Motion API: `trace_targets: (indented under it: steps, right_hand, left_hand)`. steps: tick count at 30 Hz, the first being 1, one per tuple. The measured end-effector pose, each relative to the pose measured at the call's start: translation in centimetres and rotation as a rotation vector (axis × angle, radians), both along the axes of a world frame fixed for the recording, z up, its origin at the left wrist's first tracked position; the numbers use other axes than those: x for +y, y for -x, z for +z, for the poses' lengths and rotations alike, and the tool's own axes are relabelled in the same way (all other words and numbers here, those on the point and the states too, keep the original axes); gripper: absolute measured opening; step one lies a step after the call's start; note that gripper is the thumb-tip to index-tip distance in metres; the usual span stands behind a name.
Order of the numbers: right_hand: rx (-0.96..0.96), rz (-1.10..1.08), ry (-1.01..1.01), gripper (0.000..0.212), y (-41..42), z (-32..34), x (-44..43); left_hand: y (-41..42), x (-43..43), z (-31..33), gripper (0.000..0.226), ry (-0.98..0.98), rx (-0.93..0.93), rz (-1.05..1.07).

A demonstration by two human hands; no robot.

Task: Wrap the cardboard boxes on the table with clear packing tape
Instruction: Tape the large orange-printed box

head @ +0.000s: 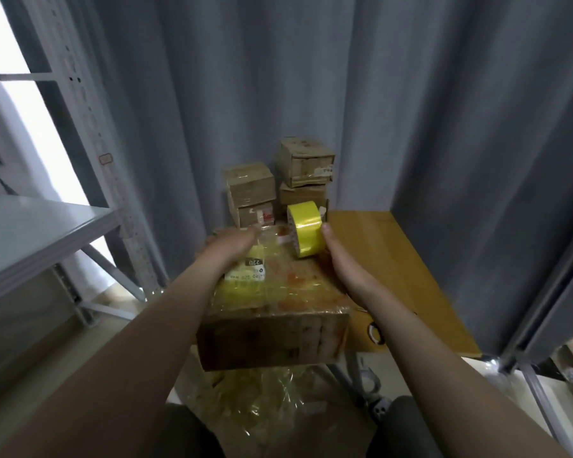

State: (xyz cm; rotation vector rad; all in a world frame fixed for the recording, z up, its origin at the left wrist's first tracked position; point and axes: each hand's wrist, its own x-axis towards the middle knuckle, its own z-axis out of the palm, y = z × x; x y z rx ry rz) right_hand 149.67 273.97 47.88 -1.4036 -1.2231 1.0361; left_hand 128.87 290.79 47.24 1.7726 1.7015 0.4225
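Left hand lies palm down on the far top edge of the cardboard box. Its fingers are stretched out fairly straight, pressing where a strip of clear tape meets the box. Motion blur there, so fingertip contact is not sharp. Right hand grasps the tape roll, thumb up against the roll's right side, other fingers hidden behind and under it. Head view, the only one: roll looks yellow-tinted and glossy. I hold it on edge just above the box's far right corner, and the strip runs from it leftward to my left fingers. Box sits directly in front of me, on the left part of the table; I cannot tell what carries its near edge. Box top is shiny with film, orange marks showing through. A yellow label with printed figures lies just beside my left wrist. Behind the box, against the grey curtain, stacked boxes stand in two short piles, with tape glinting on several. Table top is brown. A small dark ring-shaped thing lies near its front edge, too small to identify. Crumpled clear film is bunched below the box, between my knees. Grey metal shelf stands to the left, its perforated upright just beside the curtain, bright window light behind it.
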Motion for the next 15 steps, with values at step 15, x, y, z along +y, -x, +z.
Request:
trace_targets:
  steps: [15]
  right_hand:
    - [-0.459, -0.163, -0.255, 0.012, -0.4, -1.4, 2.9]
  left_hand:
    - [-3.5, -11.3, 0.5, 0.137, -0.303, 0.503, -0.775]
